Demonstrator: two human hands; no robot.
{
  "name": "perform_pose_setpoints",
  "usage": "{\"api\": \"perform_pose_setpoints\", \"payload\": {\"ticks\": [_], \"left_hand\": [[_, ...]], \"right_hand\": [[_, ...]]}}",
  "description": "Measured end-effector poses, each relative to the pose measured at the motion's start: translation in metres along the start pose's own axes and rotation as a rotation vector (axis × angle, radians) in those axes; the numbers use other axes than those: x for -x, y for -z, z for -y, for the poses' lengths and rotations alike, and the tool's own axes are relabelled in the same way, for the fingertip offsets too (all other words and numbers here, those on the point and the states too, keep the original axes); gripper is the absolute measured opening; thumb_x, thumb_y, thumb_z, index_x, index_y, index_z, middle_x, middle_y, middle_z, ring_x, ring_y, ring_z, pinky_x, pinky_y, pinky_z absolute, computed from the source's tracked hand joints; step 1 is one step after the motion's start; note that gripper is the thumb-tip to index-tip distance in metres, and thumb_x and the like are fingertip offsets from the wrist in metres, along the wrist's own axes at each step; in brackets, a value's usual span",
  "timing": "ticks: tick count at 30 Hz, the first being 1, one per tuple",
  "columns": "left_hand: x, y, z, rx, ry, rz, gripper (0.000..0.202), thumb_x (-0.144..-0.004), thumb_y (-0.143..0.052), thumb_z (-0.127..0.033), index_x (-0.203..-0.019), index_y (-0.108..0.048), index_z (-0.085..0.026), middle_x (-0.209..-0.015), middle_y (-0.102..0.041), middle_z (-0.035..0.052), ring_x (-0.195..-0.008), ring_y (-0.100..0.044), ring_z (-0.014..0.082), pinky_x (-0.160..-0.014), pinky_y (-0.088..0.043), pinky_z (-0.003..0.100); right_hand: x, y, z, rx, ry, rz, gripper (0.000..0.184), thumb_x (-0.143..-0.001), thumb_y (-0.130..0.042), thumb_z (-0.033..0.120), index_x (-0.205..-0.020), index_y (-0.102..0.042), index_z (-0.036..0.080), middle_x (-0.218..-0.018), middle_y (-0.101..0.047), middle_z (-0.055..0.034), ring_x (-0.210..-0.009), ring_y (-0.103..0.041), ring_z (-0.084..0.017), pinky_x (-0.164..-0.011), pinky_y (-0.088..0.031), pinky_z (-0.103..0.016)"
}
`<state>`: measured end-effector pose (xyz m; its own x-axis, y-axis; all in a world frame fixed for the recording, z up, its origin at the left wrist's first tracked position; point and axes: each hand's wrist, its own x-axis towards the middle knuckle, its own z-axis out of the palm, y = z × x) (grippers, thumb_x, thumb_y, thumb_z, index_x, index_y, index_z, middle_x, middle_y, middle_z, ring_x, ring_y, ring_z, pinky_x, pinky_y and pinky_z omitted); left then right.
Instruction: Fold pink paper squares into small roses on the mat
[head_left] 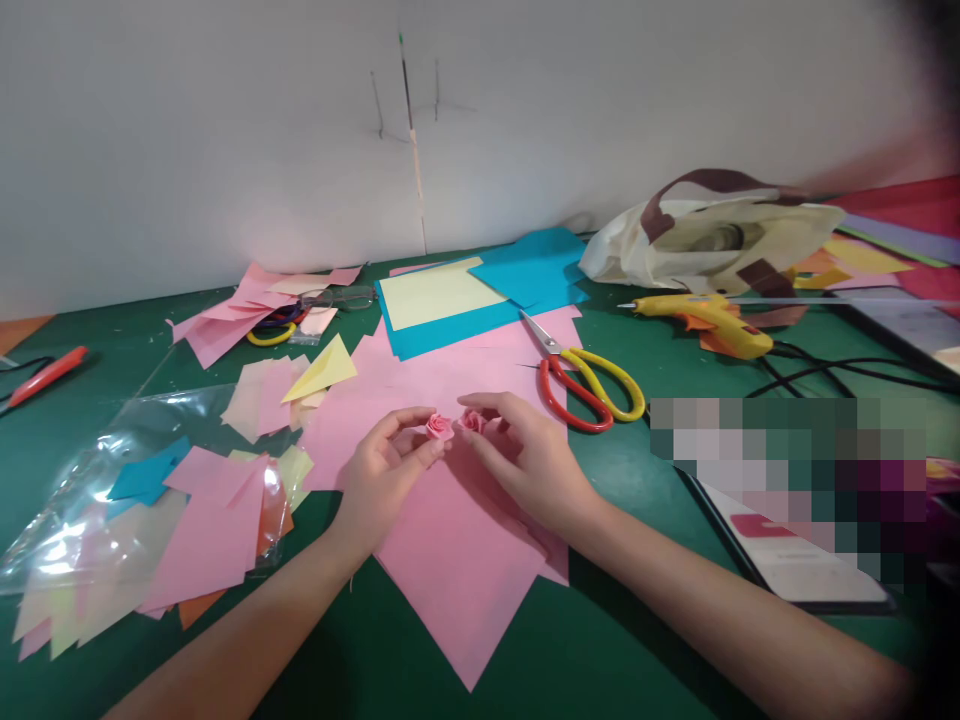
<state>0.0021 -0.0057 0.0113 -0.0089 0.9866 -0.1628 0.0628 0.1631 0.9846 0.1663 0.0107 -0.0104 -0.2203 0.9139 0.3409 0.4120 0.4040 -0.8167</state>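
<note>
My left hand (386,470) pinches a small pink rolled paper rose (439,427) between thumb and fingers. My right hand (525,455) is curled around a second small pink paper rose (472,421), held at its fingertips. The two roses sit side by side, almost touching. Both hands rest over a stack of pink paper sheets (457,570) on the green table (600,650).
Red and yellow scissors (589,385) lie right of my hands. A yellow glue gun (709,320) with a black cable and a cloth bag (712,240) sit at the back right. Blue and cream sheets (465,295) lie behind. Coloured paper pieces in a plastic sleeve (150,500) fill the left.
</note>
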Motion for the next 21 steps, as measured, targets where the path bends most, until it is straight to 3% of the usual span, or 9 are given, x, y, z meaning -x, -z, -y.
{"api": "perform_pose_setpoints", "payload": {"ticks": [4,9,15,21], "left_hand": [[0.0009,0.0004,0.0002,-0.028,-0.063,0.004,0.022,-0.076,-0.064,-0.026,-0.096,-0.059,-0.019,-0.099,-0.067,0.0056,-0.095,-0.065,0.0198,-0.083,-0.052,0.032],[0.0002,0.0006,0.0018,-0.037,-0.059,-0.007,0.021,-0.076,-0.065,-0.025,-0.094,-0.056,-0.018,-0.097,-0.065,0.0047,-0.094,-0.065,0.0200,-0.083,-0.052,0.032],[0.0006,0.0000,0.0027,-0.042,-0.076,0.018,0.024,-0.074,-0.067,-0.025,-0.095,-0.056,-0.019,-0.097,-0.066,0.0051,-0.095,-0.065,0.0199,-0.084,-0.052,0.033],[0.0044,0.0000,0.0030,-0.080,-0.095,0.047,0.031,-0.076,-0.065,-0.025,-0.105,-0.054,-0.020,-0.107,-0.065,0.0073,-0.102,-0.062,0.0208,-0.090,-0.050,0.035]], "right_hand": [[0.0009,0.0012,0.0043,-0.040,0.164,0.117,0.032,-0.084,-0.053,0.017,-0.115,-0.055,0.024,-0.103,-0.064,-0.0066,-0.092,-0.061,-0.018,-0.080,-0.052,-0.034],[0.0006,0.0009,0.0036,-0.025,0.126,0.088,0.037,-0.082,-0.055,0.016,-0.118,-0.054,0.024,-0.103,-0.062,-0.0072,-0.088,-0.062,-0.018,-0.079,-0.054,-0.035],[0.0013,0.0000,0.0007,-0.036,0.181,0.161,0.040,-0.081,-0.053,0.013,-0.119,-0.055,0.025,-0.118,-0.053,-0.0097,-0.110,-0.056,-0.022,-0.093,-0.050,-0.039],[-0.0011,0.0013,0.0014,-0.072,0.212,0.155,0.031,-0.079,-0.054,0.011,-0.108,-0.057,0.022,-0.108,-0.060,-0.0079,-0.103,-0.059,-0.020,-0.089,-0.051,-0.036]]}}
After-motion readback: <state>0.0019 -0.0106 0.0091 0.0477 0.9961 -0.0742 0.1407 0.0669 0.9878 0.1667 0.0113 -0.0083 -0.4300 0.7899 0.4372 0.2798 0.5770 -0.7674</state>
